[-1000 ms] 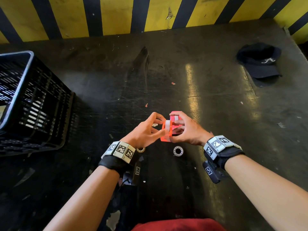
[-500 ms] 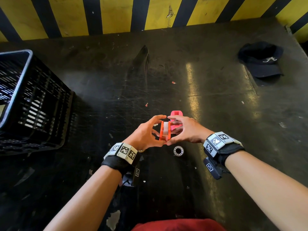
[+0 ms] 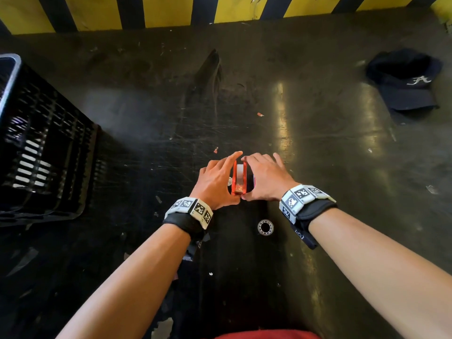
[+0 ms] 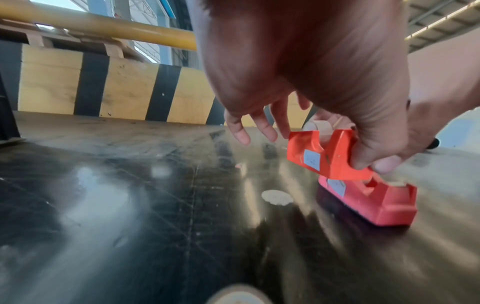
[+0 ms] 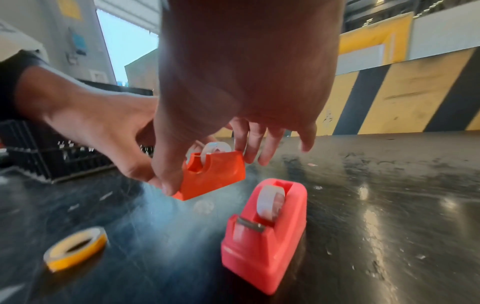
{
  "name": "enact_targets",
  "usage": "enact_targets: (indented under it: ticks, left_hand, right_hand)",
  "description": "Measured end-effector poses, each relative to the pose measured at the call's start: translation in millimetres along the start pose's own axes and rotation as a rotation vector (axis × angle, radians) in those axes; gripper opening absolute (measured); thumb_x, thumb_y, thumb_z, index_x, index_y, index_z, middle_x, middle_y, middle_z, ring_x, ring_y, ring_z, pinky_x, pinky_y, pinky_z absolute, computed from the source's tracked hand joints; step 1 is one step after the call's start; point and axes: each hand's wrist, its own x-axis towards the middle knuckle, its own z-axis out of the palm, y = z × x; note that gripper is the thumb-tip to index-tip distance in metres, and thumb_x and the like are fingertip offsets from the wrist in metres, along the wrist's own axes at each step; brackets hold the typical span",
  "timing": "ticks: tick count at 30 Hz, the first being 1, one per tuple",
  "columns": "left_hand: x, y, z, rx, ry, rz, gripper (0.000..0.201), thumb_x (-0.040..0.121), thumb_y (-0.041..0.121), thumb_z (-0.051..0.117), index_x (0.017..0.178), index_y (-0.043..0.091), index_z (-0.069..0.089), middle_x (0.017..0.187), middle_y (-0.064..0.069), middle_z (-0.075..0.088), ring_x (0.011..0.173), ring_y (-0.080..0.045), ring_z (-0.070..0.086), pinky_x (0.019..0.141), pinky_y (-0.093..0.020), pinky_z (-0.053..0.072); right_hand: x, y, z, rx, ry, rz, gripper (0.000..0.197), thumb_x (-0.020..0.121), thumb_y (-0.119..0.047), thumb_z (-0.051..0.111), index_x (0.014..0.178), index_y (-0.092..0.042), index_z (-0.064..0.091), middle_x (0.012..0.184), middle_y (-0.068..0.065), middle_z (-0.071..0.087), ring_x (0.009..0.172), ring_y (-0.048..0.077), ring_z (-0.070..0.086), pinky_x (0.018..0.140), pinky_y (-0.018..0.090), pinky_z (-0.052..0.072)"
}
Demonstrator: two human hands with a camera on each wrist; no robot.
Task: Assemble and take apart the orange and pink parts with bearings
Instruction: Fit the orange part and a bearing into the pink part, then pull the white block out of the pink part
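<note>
The orange part (image 3: 239, 177) is a small block with a pale wheel in its slot. It hangs tilted just above the dark table, clear in the right wrist view (image 5: 215, 174) and the left wrist view (image 4: 327, 156). My left hand (image 3: 215, 182) and right hand (image 3: 266, 179) both pinch it, thumbs at its near end and fingers at its far end. The pink part (image 5: 267, 232) stands on the table beside it, also with a pale wheel; in the head view my right hand covers most of it. A metal bearing (image 3: 265, 227) lies loose between my wrists.
A black slatted crate (image 3: 44, 148) stands at the left. A dark cap (image 3: 406, 79) lies at the far right. A yellow and black striped wall (image 3: 220, 8) closes the far edge. A yellowish ring (image 5: 75, 248) lies at the lower left of the right wrist view.
One second ago both parts were held together. The pink part was then set down, and both hands have since moved away from me with the orange part; my right hand now covers the pink one.
</note>
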Motion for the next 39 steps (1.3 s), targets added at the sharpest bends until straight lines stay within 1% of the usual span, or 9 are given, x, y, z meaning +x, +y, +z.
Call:
enact_targets:
  ticks: [3, 9, 15, 19, 23, 26, 30, 35, 39]
  left_hand:
    - [8, -5, 11, 0.038, 0.000, -0.017, 0.127, 0.066, 0.048, 0.089, 0.162, 0.033, 0.006, 0.164, -0.005, 0.034, 0.150, -0.033, 0.032, 0.118, -0.059, 0.029]
    - [16, -12, 27, 0.071, -0.037, -0.057, 0.127, 0.067, 0.049, 0.088, 0.161, 0.032, 0.006, 0.165, -0.005, 0.029, 0.150, -0.034, 0.032, 0.118, -0.062, 0.033]
    - [14, -13, 35, 0.067, -0.007, -0.082, 0.123, 0.069, 0.039, 0.088, 0.161, 0.031, 0.007, 0.165, -0.006, 0.027, 0.149, -0.034, 0.034, 0.116, -0.060, 0.037]
    - [14, -12, 38, 0.066, -0.041, -0.133, 0.130, 0.070, 0.037, 0.089, 0.161, 0.036, -0.004, 0.166, -0.006, 0.025, 0.151, -0.034, 0.031, 0.117, -0.061, 0.035]
    - [13, -9, 31, 0.024, -0.085, -0.156, 0.146, 0.060, 0.046, 0.094, 0.158, 0.043, -0.013, 0.169, -0.007, 0.014, 0.155, -0.037, 0.021, 0.117, -0.067, 0.031]
    - [13, 1, 17, -0.029, -0.018, -0.101, 0.132, 0.063, 0.052, 0.091, 0.160, 0.040, 0.002, 0.168, -0.007, 0.016, 0.155, -0.036, 0.019, 0.117, -0.066, 0.031]
    - [24, 22, 4, -0.016, 0.101, 0.045, 0.066, 0.082, 0.046, 0.078, 0.141, 0.034, 0.051, 0.164, -0.005, 0.029, 0.154, -0.034, 0.024, 0.115, -0.063, 0.034]
    - [41, 49, 7, 0.146, 0.002, 0.086, 0.063, 0.083, 0.050, 0.075, 0.139, 0.031, 0.056, 0.164, -0.005, 0.028, 0.153, -0.033, 0.020, 0.116, -0.060, 0.031]
    - [41, 54, 8, 0.116, 0.019, 0.086, 0.052, 0.087, 0.040, 0.073, 0.136, 0.026, 0.059, 0.163, -0.004, 0.032, 0.152, -0.031, 0.024, 0.115, -0.059, 0.034]
  right_hand:
    - [7, 1, 12, -0.072, -0.001, -0.005, 0.107, 0.060, -0.061, 0.083, 0.148, -0.018, 0.040, 0.150, 0.001, 0.048, 0.143, 0.026, 0.042, 0.122, 0.067, 0.006]
    - [14, 0, 32, -0.104, 0.019, 0.007, 0.104, 0.062, -0.056, 0.086, 0.148, -0.019, 0.040, 0.155, 0.002, 0.043, 0.149, 0.025, 0.033, 0.120, 0.070, 0.003]
    - [8, 23, 26, 0.025, -0.033, 0.075, 0.133, 0.060, -0.052, 0.090, 0.162, -0.031, 0.007, 0.171, 0.002, 0.009, 0.159, 0.030, 0.001, 0.122, 0.065, 0.002]
    - [-6, 59, 18, 0.071, -0.113, 0.136, 0.140, 0.059, -0.052, 0.093, 0.163, -0.032, 0.002, 0.171, -0.002, 0.009, 0.158, 0.029, 0.005, 0.122, 0.065, 0.010]
    - [-12, 66, 25, 0.118, -0.099, 0.134, 0.128, 0.063, -0.044, 0.092, 0.162, -0.029, 0.012, 0.167, -0.002, 0.026, 0.155, 0.025, 0.022, 0.124, 0.062, 0.013]
    - [-12, 62, 26, 0.165, -0.051, 0.133, 0.122, 0.063, -0.042, 0.091, 0.160, -0.028, 0.019, 0.164, -0.002, 0.034, 0.151, 0.024, 0.032, 0.123, 0.061, 0.016]
    - [-17, 59, 19, 0.175, 0.012, 0.071, 0.120, 0.060, -0.045, 0.091, 0.157, -0.030, 0.023, 0.159, -0.002, 0.040, 0.146, 0.026, 0.037, 0.120, 0.061, 0.022]
    - [-22, 54, 7, 0.160, 0.070, 0.036, 0.118, 0.060, -0.059, 0.088, 0.155, -0.030, 0.023, 0.157, -0.002, 0.042, 0.145, 0.026, 0.038, 0.119, 0.061, 0.026]
    - [-26, 54, 3, 0.158, 0.027, 0.058, 0.115, 0.064, -0.051, 0.087, 0.156, -0.029, 0.023, 0.159, -0.003, 0.039, 0.146, 0.027, 0.036, 0.120, 0.061, 0.022]
